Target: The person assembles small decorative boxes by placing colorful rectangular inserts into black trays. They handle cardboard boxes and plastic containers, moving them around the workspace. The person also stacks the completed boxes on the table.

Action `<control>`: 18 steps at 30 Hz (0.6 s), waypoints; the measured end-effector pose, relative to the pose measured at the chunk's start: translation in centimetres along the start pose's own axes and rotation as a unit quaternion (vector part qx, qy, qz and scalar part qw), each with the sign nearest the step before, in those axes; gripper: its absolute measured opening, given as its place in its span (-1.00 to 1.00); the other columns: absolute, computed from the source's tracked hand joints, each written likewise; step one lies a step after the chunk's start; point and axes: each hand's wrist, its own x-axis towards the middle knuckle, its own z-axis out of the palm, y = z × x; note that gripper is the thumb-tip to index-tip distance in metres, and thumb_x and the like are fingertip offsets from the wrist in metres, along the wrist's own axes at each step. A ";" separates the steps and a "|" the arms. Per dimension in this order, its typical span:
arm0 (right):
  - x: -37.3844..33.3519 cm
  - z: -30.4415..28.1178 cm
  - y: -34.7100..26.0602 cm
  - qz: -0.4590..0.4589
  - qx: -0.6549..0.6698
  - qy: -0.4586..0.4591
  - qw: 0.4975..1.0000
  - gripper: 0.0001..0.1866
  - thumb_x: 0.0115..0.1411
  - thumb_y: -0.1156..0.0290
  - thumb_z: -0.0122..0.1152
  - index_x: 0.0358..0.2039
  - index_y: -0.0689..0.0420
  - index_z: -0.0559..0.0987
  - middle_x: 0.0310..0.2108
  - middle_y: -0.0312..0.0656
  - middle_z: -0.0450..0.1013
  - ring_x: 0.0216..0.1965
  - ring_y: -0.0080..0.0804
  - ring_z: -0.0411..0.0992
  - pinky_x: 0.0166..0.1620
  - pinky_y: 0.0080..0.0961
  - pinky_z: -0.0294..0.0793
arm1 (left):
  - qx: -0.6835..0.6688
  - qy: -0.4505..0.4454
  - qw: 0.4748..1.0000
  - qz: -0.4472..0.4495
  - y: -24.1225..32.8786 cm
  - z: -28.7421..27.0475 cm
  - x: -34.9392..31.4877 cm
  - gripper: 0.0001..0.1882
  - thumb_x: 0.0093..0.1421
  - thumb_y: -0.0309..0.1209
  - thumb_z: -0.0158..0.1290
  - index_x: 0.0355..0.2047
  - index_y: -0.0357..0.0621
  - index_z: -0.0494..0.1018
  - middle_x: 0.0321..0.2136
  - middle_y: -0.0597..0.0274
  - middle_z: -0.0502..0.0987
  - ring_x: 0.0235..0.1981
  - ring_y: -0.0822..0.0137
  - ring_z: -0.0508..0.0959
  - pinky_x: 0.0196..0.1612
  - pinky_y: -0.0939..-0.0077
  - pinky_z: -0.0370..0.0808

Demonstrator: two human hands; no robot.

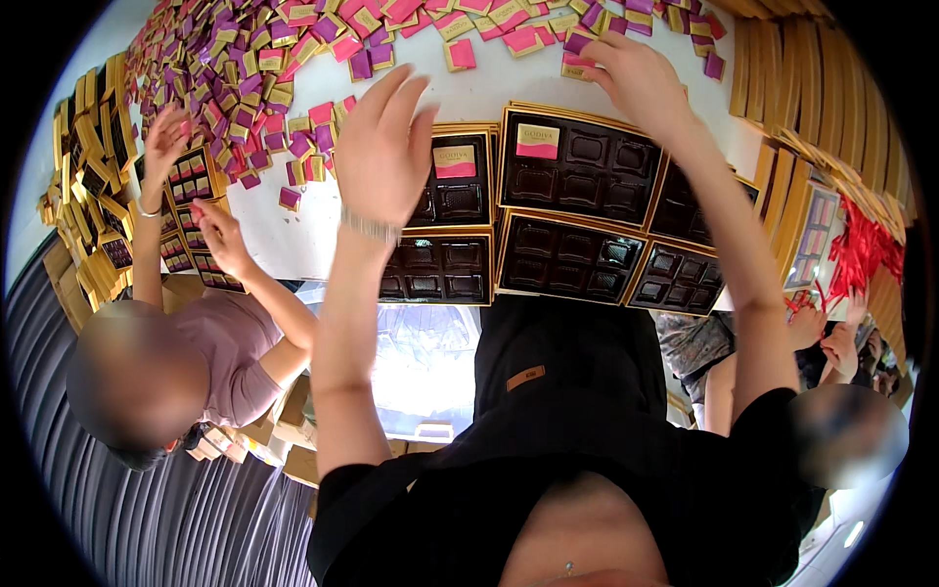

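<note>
In front of me stand stacked gold-edged boxes with dark brown moulded trays (597, 161). One wrapped pink-and-gold square (538, 140) sits in the upper-left hollow of the middle far tray. Another pink-and-gold square (455, 161) lies in the tray to its left. My left hand (386, 147) hovers over that left tray, fingers stretched out, and hides part of it. Beyond the trays my right hand (641, 83) reaches to the near edge of the loose squares, fingers extended. Its fingertips are at a purple square (579, 41) and a pink-and-gold one (575, 66).
A broad heap of wrapped squares (245, 73) covers the far left of the white table (284, 235). At left a co-worker's hands (223, 240) are over filled trays (189, 181). Stacked gold boxes (802, 78) and red ribbons (861, 249) are at right, near another person's hands (839, 347).
</note>
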 end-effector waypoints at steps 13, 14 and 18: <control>2.0 4.8 4.1 -0.174 -0.094 0.069 0.978 -0.76 0.01 0.52 0.08 -0.25 0.25 0.43 -0.15 -0.12 0.37 -0.10 -0.20 0.40 -0.18 -0.37 0.53 | 0.014 -0.115 0.990 0.079 -2.3 11.9 13.1 -0.64 -0.10 -0.47 0.18 -0.23 -0.17 0.42 -0.42 -0.02 0.51 -0.28 -0.03 0.52 -0.17 0.17 0.47; 2.1 4.8 4.2 -0.178 -0.086 0.086 0.977 -0.78 0.01 0.51 0.09 -0.28 0.24 0.43 -0.15 -0.12 0.37 -0.10 -0.20 0.40 -0.19 -0.37 0.53 | -0.027 -0.142 0.987 0.066 -1.9 11.3 13.1 -0.64 -0.11 -0.45 0.20 -0.24 -0.17 0.42 -0.43 -0.01 0.51 -0.29 -0.01 0.52 -0.18 0.17 0.46; 3.0 5.5 3.8 -0.181 -0.045 0.099 0.977 -0.79 0.03 0.45 0.12 -0.30 0.24 0.45 -0.16 -0.13 0.38 -0.09 -0.21 0.39 -0.19 -0.36 0.53 | -0.018 -0.180 0.983 0.007 -1.9 10.1 12.9 -0.63 -0.17 -0.42 0.23 -0.29 -0.16 0.45 -0.46 0.01 0.52 -0.34 0.02 0.52 -0.23 0.16 0.46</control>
